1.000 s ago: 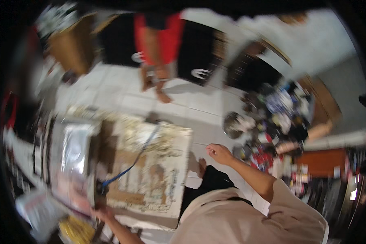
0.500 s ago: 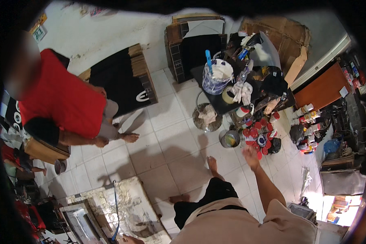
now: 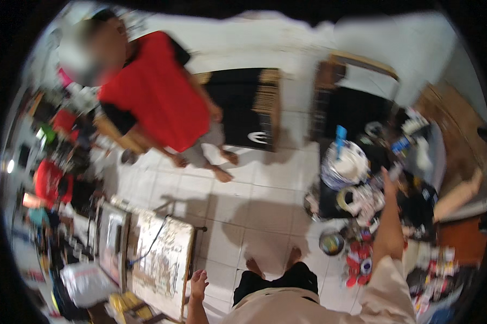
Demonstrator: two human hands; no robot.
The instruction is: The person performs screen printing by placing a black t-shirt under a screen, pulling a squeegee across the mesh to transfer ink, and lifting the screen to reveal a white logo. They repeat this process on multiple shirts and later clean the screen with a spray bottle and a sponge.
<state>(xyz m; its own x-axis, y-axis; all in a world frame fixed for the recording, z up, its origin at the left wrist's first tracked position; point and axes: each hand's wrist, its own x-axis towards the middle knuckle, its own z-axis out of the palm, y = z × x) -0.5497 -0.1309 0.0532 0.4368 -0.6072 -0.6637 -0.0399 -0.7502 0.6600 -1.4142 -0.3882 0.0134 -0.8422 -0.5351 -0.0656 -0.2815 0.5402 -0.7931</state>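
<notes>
My left hand point(image 3: 198, 285), fingers apart and empty, hangs beside the worn, paint-crusted board point(image 3: 162, 254) of a table with a blue cord point(image 3: 154, 243). My right hand point(image 3: 389, 183) reaches over a cluttered low black stand point(image 3: 327, 208), at a pale elongated object point(image 3: 396, 171); blur hides whether it grips it. Nearby are a white-and-blue bucket point(image 3: 345, 167) with a blue-handled tool point(image 3: 341, 141), a tape roll point(image 3: 345, 198) and pale crumpled rags point(image 3: 362, 205). Red-lidded containers point(image 3: 357, 262) and a metal pot point(image 3: 331, 243) sit on the floor below.
A person in red point(image 3: 151, 92) stands at upper left by stacked black printed panels point(image 3: 232, 108). More panels point(image 3: 351, 108) lean against the back wall. Flattened cardboard point(image 3: 459, 124) is at right; a wrapped white package point(image 3: 87, 283) and other people point(image 3: 54, 183) are at left.
The view has swung around. My right hand has moved forward onto the clutter on the stand. My left hand has come away from the equipment on the worn table.
</notes>
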